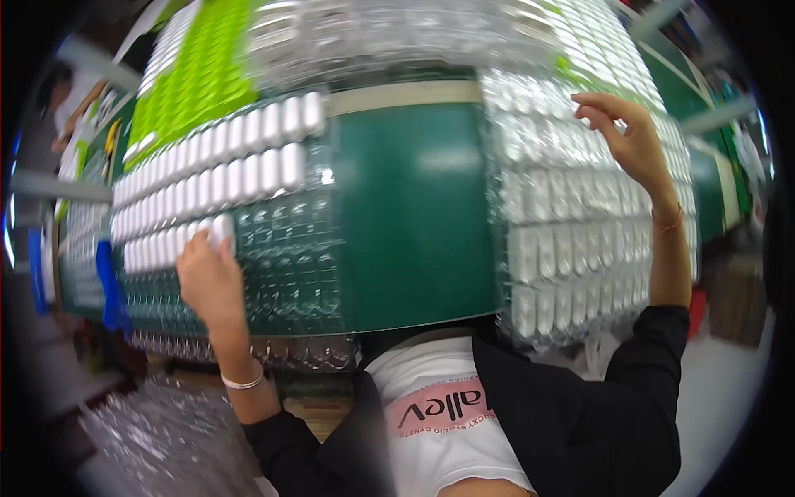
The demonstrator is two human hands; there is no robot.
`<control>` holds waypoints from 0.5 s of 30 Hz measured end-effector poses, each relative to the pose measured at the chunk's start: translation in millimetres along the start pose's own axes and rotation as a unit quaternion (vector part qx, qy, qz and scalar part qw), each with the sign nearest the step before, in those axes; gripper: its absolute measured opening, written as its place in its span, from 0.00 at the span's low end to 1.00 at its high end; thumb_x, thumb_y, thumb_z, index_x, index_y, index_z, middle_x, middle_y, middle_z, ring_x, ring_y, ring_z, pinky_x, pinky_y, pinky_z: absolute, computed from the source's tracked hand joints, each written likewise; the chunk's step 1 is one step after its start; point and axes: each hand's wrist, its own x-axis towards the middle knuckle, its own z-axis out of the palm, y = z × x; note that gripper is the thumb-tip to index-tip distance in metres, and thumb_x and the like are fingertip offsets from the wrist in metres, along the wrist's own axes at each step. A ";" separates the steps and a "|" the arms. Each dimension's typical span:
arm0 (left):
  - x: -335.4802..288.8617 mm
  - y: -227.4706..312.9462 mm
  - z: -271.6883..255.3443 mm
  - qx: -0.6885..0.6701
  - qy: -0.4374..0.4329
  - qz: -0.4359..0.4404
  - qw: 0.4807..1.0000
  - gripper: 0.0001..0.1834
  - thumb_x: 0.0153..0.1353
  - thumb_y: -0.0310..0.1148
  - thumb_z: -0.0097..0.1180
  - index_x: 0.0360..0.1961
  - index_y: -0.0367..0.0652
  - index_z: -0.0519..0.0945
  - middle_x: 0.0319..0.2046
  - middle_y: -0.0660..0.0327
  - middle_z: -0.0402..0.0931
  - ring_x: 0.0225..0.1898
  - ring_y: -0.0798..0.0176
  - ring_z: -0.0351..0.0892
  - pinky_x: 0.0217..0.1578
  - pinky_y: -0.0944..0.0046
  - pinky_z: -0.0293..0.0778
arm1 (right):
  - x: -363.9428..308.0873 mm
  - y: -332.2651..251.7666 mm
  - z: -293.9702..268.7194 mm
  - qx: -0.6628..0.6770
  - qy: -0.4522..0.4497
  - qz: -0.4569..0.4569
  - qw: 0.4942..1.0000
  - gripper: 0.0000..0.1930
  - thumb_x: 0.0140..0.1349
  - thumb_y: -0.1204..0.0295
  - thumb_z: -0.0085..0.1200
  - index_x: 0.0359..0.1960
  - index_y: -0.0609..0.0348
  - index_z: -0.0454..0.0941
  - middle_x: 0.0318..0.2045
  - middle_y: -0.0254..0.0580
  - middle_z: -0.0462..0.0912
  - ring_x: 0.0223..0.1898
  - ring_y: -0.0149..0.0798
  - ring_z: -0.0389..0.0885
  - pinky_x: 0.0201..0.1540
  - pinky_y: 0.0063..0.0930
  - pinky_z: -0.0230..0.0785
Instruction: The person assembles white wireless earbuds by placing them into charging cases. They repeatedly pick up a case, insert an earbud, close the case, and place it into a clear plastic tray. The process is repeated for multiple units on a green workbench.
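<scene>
My left hand's (211, 277) fingertips were bent over the end of a row of white, rounded oblong pieces (222, 230); I could not tell whether they had closed on one. That row sat in a clear plastic compartmented tray (290, 248), below two longer rows, with bare cells to its right and nearer my body. My right hand (625, 141), fingers loosely curled and thumb apart, had hold of nothing visible above a second clear plastic tray (501, 240) filled with rows of similar white pieces. Between the trays lay the smooth dark green tabletop (414, 215). Lime-green trays (195, 79) and stacked clear plastic trays (397, 41) stood beyond. Crumpled clear plastic (170, 439) lay low at left; another person (70, 103) appeared, blurred, at upper left.
</scene>
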 end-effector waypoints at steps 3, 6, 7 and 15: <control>10.3 -16.2 27.1 -0.039 -0.010 0.038 0.998 0.18 0.55 0.35 0.65 0.46 0.40 0.82 0.38 0.52 0.82 0.42 0.47 0.78 0.44 0.51 0.74 | -59.3 -4.7 -30.1 0.126 -0.022 0.137 0.982 0.11 0.68 0.74 0.51 0.47 0.63 0.83 0.33 0.35 0.86 0.30 0.25 0.79 0.31 0.17 0.68; 4.2 -17.0 18.5 -0.069 0.097 0.072 0.990 0.17 0.59 0.31 0.60 0.49 0.37 0.81 0.41 0.49 0.81 0.43 0.48 0.79 0.45 0.51 0.73 | -124.9 5.9 -63.8 0.040 0.047 0.269 0.961 0.12 0.68 0.71 0.50 0.45 0.64 0.83 0.30 0.34 0.85 0.26 0.22 0.76 0.29 0.17 0.65; -2.3 0.7 -1.1 -0.032 0.131 0.071 0.988 0.15 0.61 0.30 0.59 0.48 0.37 0.81 0.42 0.49 0.81 0.43 0.48 0.80 0.44 0.54 0.74 | -145.8 8.2 -71.8 0.010 0.069 0.311 0.948 0.12 0.68 0.71 0.51 0.43 0.65 0.83 0.29 0.33 0.85 0.26 0.22 0.76 0.28 0.17 0.65; -102.1 122.8 -61.2 -0.501 0.087 0.144 0.849 0.15 0.60 0.17 0.58 0.50 0.26 0.76 0.45 0.47 0.78 0.46 0.54 0.77 0.50 0.59 0.72 | -260.2 5.1 -80.5 -0.294 0.062 0.440 0.846 0.11 0.58 0.67 0.60 0.37 0.60 0.83 0.26 0.40 0.83 0.27 0.36 0.79 0.32 0.31 0.70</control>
